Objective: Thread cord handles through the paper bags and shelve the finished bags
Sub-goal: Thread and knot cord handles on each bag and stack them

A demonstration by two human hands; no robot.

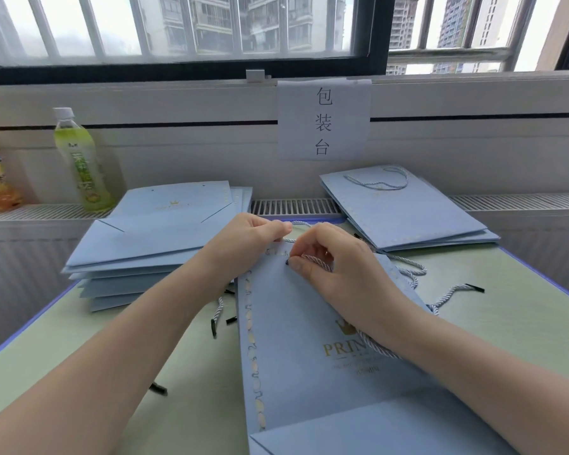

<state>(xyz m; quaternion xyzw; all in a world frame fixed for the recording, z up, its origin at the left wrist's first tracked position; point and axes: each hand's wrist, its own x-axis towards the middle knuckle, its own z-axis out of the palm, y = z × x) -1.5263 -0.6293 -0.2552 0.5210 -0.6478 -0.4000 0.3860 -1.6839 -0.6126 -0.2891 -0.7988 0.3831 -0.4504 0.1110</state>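
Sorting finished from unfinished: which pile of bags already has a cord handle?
The right pile, by the window: a cord loop lies on its top bag. The left pile shows none.

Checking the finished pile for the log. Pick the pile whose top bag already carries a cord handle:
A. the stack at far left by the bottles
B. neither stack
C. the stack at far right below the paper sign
C: the top bag of the right stack has a looped cord handle on it, while the left stack shows only bare punched holes.

Two bottles (pixel 79 159), two hands (pixel 247 238).
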